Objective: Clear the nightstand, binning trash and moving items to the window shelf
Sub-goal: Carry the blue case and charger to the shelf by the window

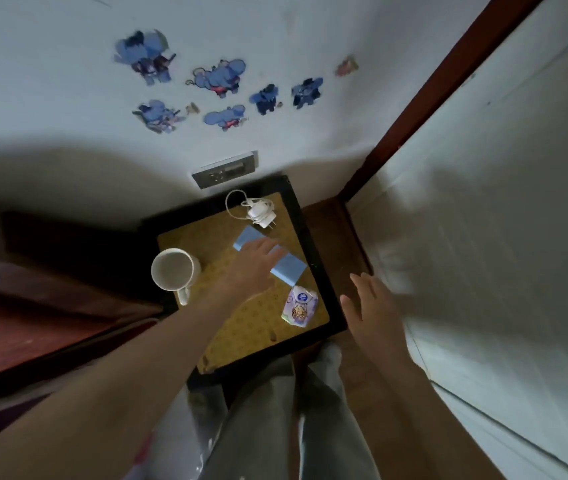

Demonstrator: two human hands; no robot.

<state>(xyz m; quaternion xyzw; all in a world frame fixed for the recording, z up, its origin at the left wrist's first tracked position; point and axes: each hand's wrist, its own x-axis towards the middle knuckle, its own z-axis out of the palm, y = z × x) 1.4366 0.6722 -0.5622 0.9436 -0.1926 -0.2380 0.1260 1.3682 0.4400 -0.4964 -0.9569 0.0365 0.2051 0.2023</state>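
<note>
The nightstand [241, 327] has a yellow patterned top in a black frame. On it lie a blue booklet [289, 266], a white charger with its coiled cable [258, 211], a white mug [173, 270] at the left edge, and a crumpled printed wrapper [299, 306] near the right edge. My left hand [258, 261] is stretched over the blue booklet with fingers spread, covering its middle; I cannot tell if it touches. My right hand [369, 306] hovers open just off the nightstand's right edge, holding nothing.
A wall socket plate [225, 169] sits on the white wall behind the nightstand, below blue elephant stickers. A bed with dark red bedding [26, 327] lies to the left. A white panel with a brown frame [483, 237] runs along the right. My legs stand in front.
</note>
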